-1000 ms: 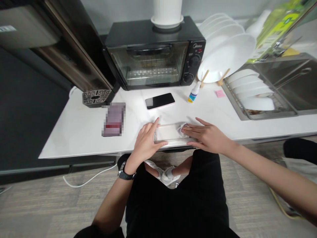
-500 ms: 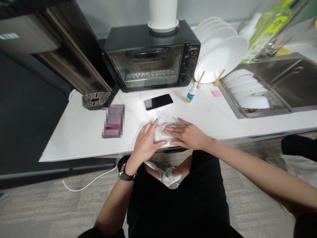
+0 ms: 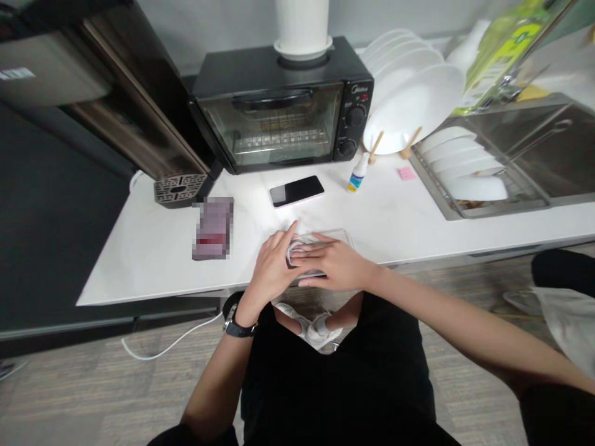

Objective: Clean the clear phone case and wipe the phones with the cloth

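A clear, flat case with rounded corners, looking like a clear phone case (image 3: 344, 234), lies near the counter's front edge, mostly covered by my hands. My left hand (image 3: 273, 259) grips its left end, thumb and forefinger spread around it. With fingers stretched out, my right hand (image 3: 338, 265) presses a crumpled whitish cloth (image 3: 298, 245) onto the case, close beside the left thumb. Beyond the hands lies a phone (image 3: 296, 191) with a dark screen. A small white spray bottle (image 3: 357, 174) with a blue and yellow label stands to its right.
On the white counter (image 3: 153, 260), a blurred-out purple item (image 3: 214, 229) lies left of my hands. Behind stand a black toaster oven (image 3: 283, 124) and a tall dark dispenser (image 3: 179, 186). Plates (image 3: 413, 105), a pink note (image 3: 406, 173) and a sink (image 3: 558, 155) are at right.
My right hand has slid left with the cloth, toward my left hand, uncovering the right end of the clear case. My left hand stays nearly in place.
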The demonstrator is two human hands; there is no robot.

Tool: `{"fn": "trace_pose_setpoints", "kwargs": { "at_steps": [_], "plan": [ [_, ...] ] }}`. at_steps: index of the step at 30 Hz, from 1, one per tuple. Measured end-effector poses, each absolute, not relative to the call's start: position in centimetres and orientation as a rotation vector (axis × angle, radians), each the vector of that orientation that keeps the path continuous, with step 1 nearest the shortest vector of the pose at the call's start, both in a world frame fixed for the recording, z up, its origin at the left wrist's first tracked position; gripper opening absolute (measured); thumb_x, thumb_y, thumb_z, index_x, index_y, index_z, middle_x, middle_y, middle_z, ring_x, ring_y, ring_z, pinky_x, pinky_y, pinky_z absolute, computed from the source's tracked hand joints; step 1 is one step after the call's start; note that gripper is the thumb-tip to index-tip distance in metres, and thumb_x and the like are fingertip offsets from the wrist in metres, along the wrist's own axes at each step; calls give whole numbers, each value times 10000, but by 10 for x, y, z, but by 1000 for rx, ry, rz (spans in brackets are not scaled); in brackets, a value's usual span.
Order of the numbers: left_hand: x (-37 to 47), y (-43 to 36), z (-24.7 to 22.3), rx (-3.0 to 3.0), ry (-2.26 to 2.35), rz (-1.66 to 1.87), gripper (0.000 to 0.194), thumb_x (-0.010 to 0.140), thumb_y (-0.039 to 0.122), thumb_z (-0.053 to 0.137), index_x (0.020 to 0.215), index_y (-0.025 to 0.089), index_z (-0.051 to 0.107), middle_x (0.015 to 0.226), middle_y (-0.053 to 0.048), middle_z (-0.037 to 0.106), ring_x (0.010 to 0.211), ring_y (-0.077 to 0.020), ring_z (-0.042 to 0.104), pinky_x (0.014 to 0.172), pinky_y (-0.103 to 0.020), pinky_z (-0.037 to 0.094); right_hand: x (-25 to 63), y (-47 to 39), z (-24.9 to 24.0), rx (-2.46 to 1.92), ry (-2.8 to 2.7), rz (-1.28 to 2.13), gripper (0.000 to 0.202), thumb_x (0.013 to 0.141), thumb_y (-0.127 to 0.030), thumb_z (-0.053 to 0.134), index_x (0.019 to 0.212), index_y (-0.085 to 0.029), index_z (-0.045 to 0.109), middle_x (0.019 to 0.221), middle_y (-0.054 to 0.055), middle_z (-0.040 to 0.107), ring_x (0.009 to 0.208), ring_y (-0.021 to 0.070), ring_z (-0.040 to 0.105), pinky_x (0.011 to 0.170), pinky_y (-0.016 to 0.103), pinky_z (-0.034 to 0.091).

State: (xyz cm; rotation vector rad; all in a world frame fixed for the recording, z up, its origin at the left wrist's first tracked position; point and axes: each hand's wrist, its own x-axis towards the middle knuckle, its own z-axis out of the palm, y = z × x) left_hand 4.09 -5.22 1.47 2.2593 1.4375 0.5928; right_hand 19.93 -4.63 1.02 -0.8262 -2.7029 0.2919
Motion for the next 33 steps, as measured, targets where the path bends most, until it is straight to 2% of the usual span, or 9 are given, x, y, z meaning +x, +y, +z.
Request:
{"fn": "trace_pose_setpoints", "kwargs": {
  "at_steps": [5,11,14,17,22,26,29,33],
  "plan": [
    [40,-56,17,2229,1505,624,544,624,332,506,1112,307,267,1007,-5,432,948,-204,382,835,-344,303,221,-32,10,-885,-2722,250,399,739,-385,324,1110,-238,318,1086,22,428,1026,144,338,924,388,131],
    [42,-55,12,2227,1537,672,609,598,342,533,1133,275,250,1009,-32,434,959,-222,374,842,-356,285,274,-38,7,-1037,-2664,274,350,724,-299,395,1072,-281,363,1041,-18,469,994,144,378,897,357,251],
    [44,-56,11,2246,1527,661,579,610,333,522,1126,285,263,1023,-31,427,976,-219,361,851,-357,271,278,-44,7,-1031,-2586,406,286,724,-253,400,1006,-291,429,984,-37,508,950,142,420,862,327,314],
    [45,-57,14,2268,1515,645,539,619,317,515,1107,294,288,1068,-22,402,1010,-208,335,867,-348,257,274,-50,3,-1126,-2294,582,204,721,-239,400,897,-281,494,907,-27,542,861,147,476,776,305,381],
    [47,-59,19,2275,1521,660,654,553,371,563,1121,274,255,1184,-27,287,1092,-221,233,871,-376,254,280,-52,-13,-1370,-1296,734,128,723,-314,375,758,-252,481,681,-5,526,626,135,505,536,268,413],
    [52,-60,17,2237,1576,720,499,591,333,539,1041,236,346,1212,-42,246,1112,-226,197,878,-387,250,289,-51,-18,-1341,-1137,824,159,739,-344,323,773,-243,441,671,-4,491,576,115,492,466,238,398],
    [55,-59,15,2148,1519,775,409,628,288,513,996,241,341,1159,-35,345,1073,-203,286,855,-375,290,288,-55,-16,-1345,-1125,835,154,732,-351,332,746,-243,440,653,-2,481,566,115,486,453,234,391],
    [60,-57,11,1995,1437,819,272,736,220,359,999,267,314,951,8,531,896,-152,472,719,-319,402,277,-62,-8,-1368,-1137,771,140,728,-325,351,817,-263,440,724,15,494,642,138,488,510,265,403]
  ]
}}
